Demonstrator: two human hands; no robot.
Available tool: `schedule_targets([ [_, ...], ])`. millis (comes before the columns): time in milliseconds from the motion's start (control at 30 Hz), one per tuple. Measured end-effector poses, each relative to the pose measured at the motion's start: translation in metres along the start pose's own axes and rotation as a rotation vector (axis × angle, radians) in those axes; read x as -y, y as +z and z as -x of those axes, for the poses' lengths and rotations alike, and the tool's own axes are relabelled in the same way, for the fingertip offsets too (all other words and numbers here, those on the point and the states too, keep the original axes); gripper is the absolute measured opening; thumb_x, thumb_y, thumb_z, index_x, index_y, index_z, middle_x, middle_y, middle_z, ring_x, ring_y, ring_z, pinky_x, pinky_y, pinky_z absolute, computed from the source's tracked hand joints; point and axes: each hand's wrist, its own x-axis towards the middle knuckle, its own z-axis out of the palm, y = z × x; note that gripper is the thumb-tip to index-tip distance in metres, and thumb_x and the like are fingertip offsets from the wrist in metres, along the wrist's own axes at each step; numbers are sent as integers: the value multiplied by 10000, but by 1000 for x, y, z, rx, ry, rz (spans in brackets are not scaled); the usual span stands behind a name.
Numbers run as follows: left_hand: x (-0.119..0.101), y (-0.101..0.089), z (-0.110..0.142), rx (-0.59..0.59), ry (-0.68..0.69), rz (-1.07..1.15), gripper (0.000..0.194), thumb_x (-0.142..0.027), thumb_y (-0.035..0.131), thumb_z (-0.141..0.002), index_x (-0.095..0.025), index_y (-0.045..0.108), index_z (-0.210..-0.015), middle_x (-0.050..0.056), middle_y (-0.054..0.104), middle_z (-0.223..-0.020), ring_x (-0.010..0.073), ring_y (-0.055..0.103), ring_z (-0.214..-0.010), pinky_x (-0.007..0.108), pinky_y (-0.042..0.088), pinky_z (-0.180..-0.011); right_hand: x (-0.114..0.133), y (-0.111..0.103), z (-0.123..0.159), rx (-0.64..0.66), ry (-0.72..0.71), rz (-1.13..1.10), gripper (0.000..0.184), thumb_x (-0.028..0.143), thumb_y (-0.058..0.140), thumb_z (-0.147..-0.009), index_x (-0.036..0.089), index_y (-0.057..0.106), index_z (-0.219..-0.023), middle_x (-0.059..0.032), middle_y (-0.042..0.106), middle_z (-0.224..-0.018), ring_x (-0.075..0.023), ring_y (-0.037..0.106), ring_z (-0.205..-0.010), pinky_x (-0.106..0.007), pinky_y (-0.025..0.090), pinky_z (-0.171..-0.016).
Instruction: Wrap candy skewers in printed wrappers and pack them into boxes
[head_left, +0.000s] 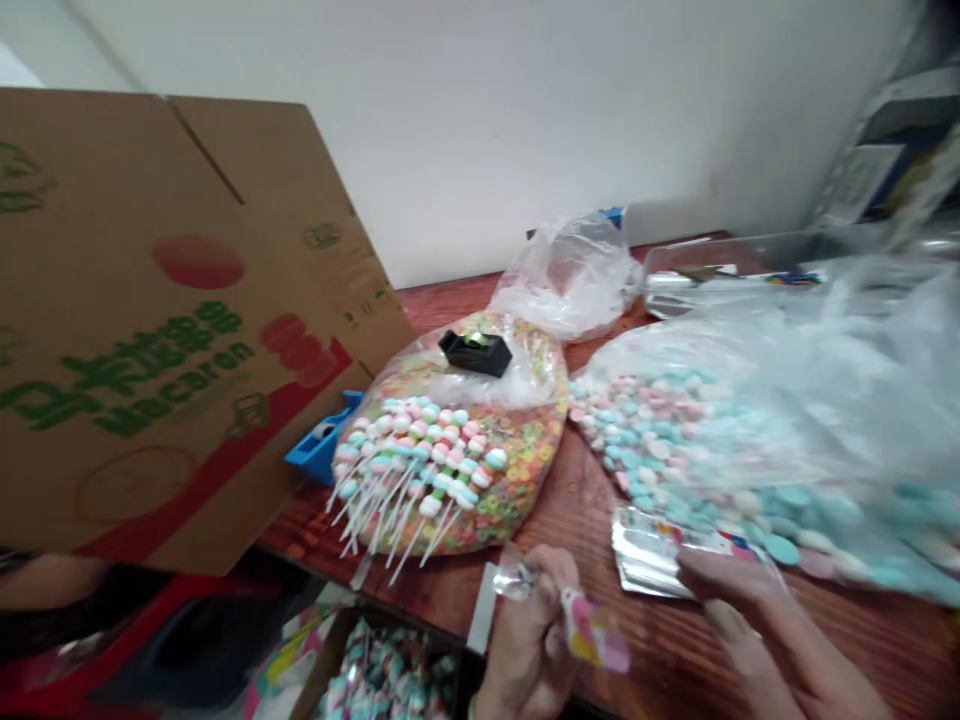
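Observation:
My left hand (529, 640) is closed at the table's front edge. It grips a small plastic wrapper (596, 632), whose pink, yellow and white printed end sticks out to the right. A clear crinkled end shows above the fingers on the other side; whether anything is inside is hidden. To the right, my right hand (787, 640) is blurred, its fingers stretched out and a little apart. Its fingertips overlap a stack of shiny silver printed wrappers (649, 555); I cannot tell if they touch. Candy skewers (420, 450) with white sticks lie left of my hands.
Under the skewers is a large bag of ring candies (525, 470), with a black tape dispenser (477, 354) on top. A bag of pastel candies (660, 440) lies right. A cardboard box (180, 330) stands left, beside a blue dispenser (322, 445). Below sits a box of wrapped candies (390, 675).

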Motion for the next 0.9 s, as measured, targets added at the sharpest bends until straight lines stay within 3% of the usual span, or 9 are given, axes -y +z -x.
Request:
schedule_targets([
  [100,-44,-23,36,-85,216,-13,310,-338,795,-686,-164,548,-617,-45,446,-601,28,333,-449,143,306,-408,9,56,-10,423,382,-378,305,462,598,-869,249,678,-1072,-57,688,-1092,-233,633,-1030,-321,506,-892],
  [200,-71,-55,64,-157,283,16,284,-341,789,-691,-186,560,-626,-35,472,-629,47,386,-486,146,359,-439,33,126,-13,665,838,-915,341,501,650,-820,196,686,-968,-75,702,-1013,-178,682,-814,-244,541,-629],
  [300,-80,-95,74,-62,323,22,261,-329,784,-693,-200,567,-629,-47,449,-604,40,327,-430,147,344,-398,55,185,-13,695,1061,-1117,426,474,718,-766,180,622,-1059,-55,700,-888,-123,668,-607,-178,463,-446],
  [433,-85,-140,73,135,344,29,322,-347,767,-710,-191,519,-577,-65,338,-547,32,213,-378,143,307,-349,67,228,-14,641,1070,-1148,394,507,666,-799,187,569,-1007,-6,670,-841,-59,618,-511,-138,431,-415],
  [533,-91,-147,70,111,298,31,387,-324,811,-658,-177,470,-550,-69,317,-550,26,226,-381,138,300,-350,68,241,-15,577,1041,-1135,400,535,703,-751,184,556,-878,52,605,-734,-23,543,-453,-121,412,-400],
  [633,-96,-130,69,-41,253,71,397,-304,836,-627,-173,467,-561,-64,346,-576,28,301,-416,131,286,-355,65,236,-14,541,981,-1080,443,561,736,-699,170,537,-754,63,562,-642,-30,511,-444,-127,393,-390],
  [767,-88,-91,62,-193,203,159,324,-325,789,-698,-176,506,-652,-65,386,-623,11,327,-434,118,281,-373,51,201,-15,518,845,-972,379,519,694,-771,163,599,-859,8,651,-705,-91,607,-556,-173,436,-469],
  [900,-68,-62,40,-146,184,212,291,-275,762,-740,-155,510,-658,-84,335,-598,-11,157,-388,98,210,-337,31,166,-28,500,722,-837,393,484,677,-801,157,632,-1016,-21,684,-745,-135,633,-588,-217,450,-494],
])
